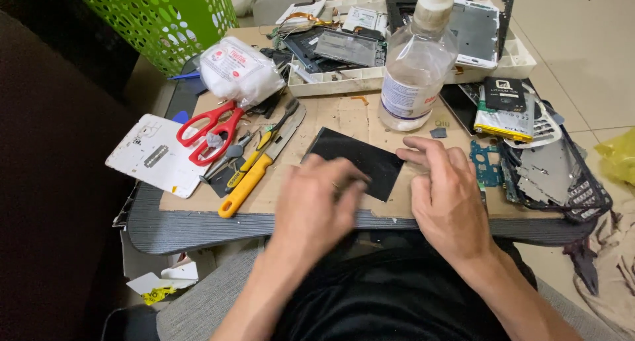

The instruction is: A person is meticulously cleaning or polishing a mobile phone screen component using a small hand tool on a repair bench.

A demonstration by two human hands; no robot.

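From the head camera, your left hand (316, 205) is blurred, its curled fingers pressing on the near edge of the black flat panel (357, 159) lying on the cardboard sheet (344, 119). Your right hand (444, 195) pins the panel's right corner, fingers flat and close together. The panel looks whole and unopened; the yellow-handled knife (254, 175), red scissors (210, 130) and clear bottle (415, 70) lie untouched nearby.
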